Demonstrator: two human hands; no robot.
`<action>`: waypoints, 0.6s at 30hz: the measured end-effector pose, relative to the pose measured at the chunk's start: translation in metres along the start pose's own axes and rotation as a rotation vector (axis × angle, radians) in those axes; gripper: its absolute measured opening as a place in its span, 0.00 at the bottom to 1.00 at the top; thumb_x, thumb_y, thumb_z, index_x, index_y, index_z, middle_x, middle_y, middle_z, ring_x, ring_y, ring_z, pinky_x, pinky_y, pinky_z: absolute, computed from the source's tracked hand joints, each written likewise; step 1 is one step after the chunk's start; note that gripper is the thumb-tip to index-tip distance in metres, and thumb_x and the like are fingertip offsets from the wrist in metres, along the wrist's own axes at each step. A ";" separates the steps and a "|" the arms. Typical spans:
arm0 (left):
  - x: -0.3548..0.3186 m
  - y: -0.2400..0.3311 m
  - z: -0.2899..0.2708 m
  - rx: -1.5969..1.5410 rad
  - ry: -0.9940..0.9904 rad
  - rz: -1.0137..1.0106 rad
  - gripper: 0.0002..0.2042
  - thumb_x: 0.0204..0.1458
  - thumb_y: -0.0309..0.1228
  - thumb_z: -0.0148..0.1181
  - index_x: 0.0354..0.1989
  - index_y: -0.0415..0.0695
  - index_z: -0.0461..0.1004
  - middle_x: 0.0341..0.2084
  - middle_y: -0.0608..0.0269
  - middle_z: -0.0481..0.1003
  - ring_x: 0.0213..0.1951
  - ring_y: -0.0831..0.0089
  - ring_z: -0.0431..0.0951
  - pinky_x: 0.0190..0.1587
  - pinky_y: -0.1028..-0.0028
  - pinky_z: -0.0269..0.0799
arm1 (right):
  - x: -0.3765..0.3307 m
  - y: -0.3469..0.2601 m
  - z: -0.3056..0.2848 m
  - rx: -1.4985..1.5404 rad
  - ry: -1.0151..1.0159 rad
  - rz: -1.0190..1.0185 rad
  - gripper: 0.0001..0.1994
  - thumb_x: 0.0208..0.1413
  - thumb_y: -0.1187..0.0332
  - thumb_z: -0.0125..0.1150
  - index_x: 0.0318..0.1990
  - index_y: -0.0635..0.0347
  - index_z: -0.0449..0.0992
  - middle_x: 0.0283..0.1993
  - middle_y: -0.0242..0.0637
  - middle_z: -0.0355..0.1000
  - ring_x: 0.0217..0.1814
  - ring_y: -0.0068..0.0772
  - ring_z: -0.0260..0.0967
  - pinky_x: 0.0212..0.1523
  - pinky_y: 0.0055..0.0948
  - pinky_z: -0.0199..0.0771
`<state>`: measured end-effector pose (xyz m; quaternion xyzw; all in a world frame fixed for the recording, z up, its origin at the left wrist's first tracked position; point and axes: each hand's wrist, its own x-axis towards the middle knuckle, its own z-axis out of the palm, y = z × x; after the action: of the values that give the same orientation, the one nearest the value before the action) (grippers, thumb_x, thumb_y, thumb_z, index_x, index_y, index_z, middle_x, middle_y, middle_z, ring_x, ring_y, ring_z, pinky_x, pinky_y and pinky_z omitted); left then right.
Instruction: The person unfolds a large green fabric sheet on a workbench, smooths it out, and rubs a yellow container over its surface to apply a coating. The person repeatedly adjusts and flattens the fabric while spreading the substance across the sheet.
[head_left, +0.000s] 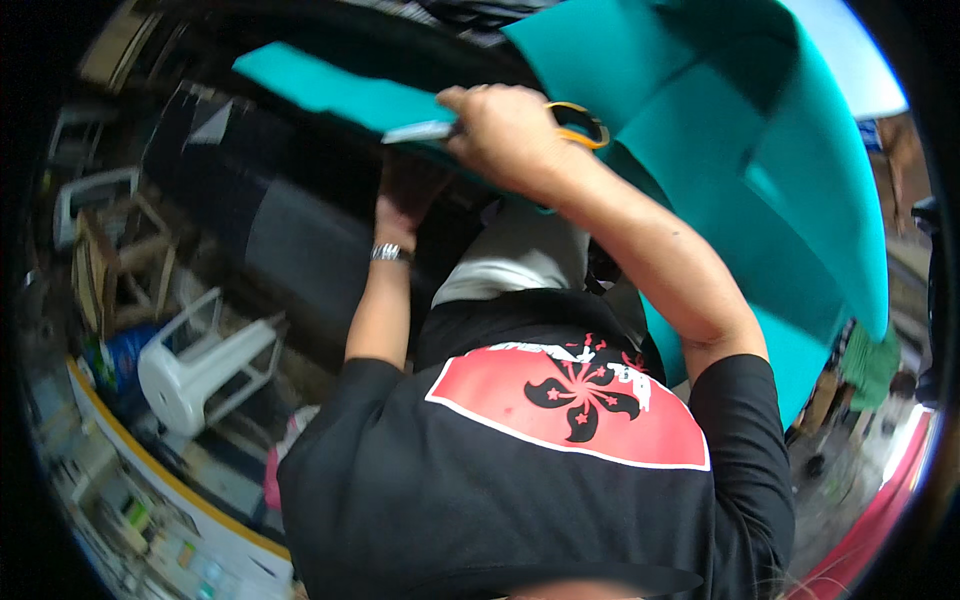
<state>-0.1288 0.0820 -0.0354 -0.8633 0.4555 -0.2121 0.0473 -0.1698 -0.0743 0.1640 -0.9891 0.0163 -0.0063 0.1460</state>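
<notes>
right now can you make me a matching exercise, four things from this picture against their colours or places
Things:
1. scissors
2. large foam sheet
3. plastic stool
4. wristwatch

Colours or places:
a. teal, draped across the top and right
b. silver, on the left wrist
c. white, tipped on its side at the left
d. in the right hand, yellow handles

Pairs: 1-d, 2-a, 3-c, 4-b

Dim indoor light, heavy fisheye bending, blurred dark rim, soft focus
</notes>
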 end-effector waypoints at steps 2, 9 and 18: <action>0.013 -0.002 -0.009 0.699 0.050 0.249 0.26 0.59 0.51 0.48 0.62 0.51 0.64 0.60 0.60 0.67 0.63 0.61 0.62 0.64 0.57 0.55 | 0.007 -0.011 -0.013 0.081 -0.006 -0.006 0.16 0.55 0.57 0.63 0.47 0.54 0.80 0.37 0.48 0.79 0.40 0.51 0.78 0.43 0.45 0.77; 0.083 -0.011 -0.002 2.593 -0.489 1.726 0.27 0.64 0.48 0.38 0.67 0.47 0.58 0.66 0.56 0.61 0.67 0.59 0.59 0.67 0.61 0.56 | -0.027 -0.054 -0.020 0.885 -0.220 -0.107 0.09 0.57 0.69 0.61 0.41 0.62 0.82 0.31 0.44 0.77 0.31 0.33 0.75 0.37 0.31 0.75; 0.118 -0.027 0.045 2.409 -0.568 1.818 0.31 0.65 0.47 0.28 0.68 0.38 0.55 0.70 0.51 0.53 0.69 0.57 0.57 0.70 0.64 0.51 | -0.133 -0.082 -0.027 1.051 -0.692 -0.287 0.26 0.57 0.75 0.58 0.65 0.64 0.64 0.42 0.54 0.77 0.42 0.42 0.78 0.48 0.31 0.75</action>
<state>-0.0314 -0.0031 -0.0308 0.2368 0.3517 -0.1771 0.8882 -0.3009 0.0011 0.2123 -0.7229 -0.1696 0.2864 0.6055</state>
